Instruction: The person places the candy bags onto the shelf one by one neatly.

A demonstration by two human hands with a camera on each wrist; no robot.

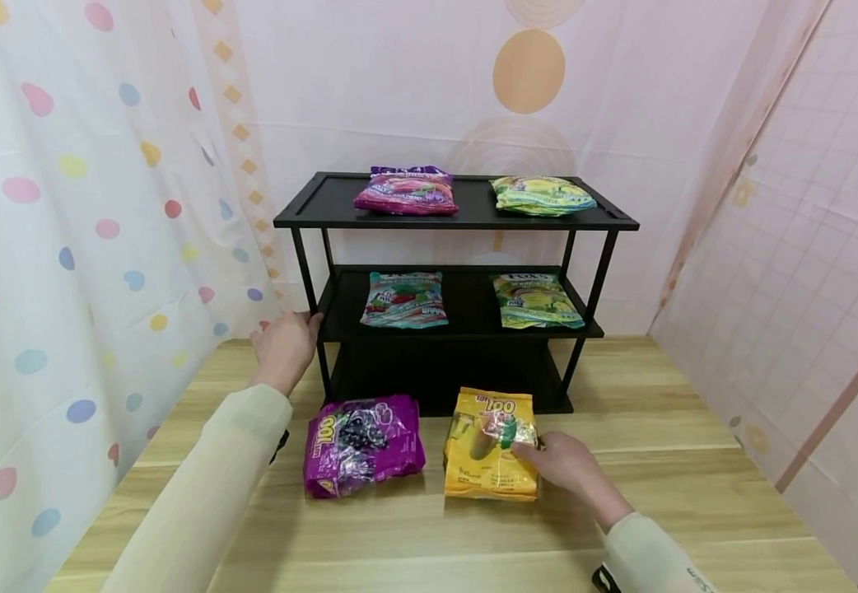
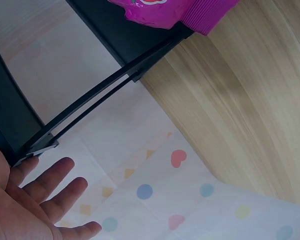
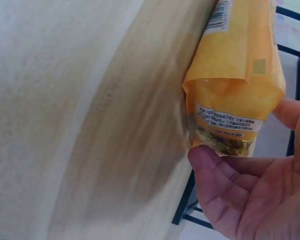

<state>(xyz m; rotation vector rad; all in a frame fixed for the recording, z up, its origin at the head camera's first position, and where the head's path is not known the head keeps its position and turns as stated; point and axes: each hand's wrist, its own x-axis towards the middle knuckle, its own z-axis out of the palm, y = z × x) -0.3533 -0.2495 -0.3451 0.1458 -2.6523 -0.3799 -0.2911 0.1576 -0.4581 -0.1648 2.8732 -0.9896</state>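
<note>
My right hand (image 1: 566, 465) grips the right edge of a yellow candy bag (image 1: 490, 449) with fruit printed on it. In the right wrist view the fingers and thumb (image 3: 210, 165) pinch the bag's end, and the bag is tilted above the table. My left hand (image 1: 284, 350) touches the left side of the black three-tier rack (image 1: 466, 222) at middle-shelf height. Its fingers (image 2: 65, 200) are extended and spread in the left wrist view; the thumb is hidden. Between the hands, a purple candy bag (image 1: 362, 445) lies in front of the rack's bottom shelf.
On the top shelf lie a magenta candy bag (image 1: 407, 191) and a yellow-green one (image 1: 542, 196). The middle shelf holds a teal candy bag (image 1: 404, 301) and another yellow-green bag (image 1: 538, 301). Patterned curtains (image 1: 66, 206) surround the wooden table (image 1: 666, 461).
</note>
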